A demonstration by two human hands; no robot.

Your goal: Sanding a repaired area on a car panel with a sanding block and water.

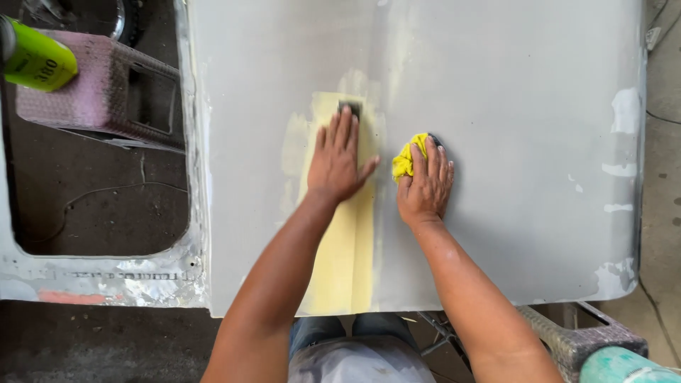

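While your left hand [338,162] lies flat with fingers spread on a small dark sanding block [350,108], its grip is a press from above rather than a closed clasp; the block sits at the upper end of the pale yellow filler strip [345,248] on the grey primed panel [511,85]. Your right hand [425,183], just beside the strip, is closed loosely over a bunched yellow cloth [408,160], pinning it to the panel. Item condition, as judged: filler is laid and largely levelled in a long band running toward you; its edges near the block look blotchy and unblended, so smoothing there appears unfinished. No paint covers the strip. Adjacent: pink-topped stool [85,89] and green spray can [39,60] at far left; white chipped patches [624,110] along the panel's right edge.
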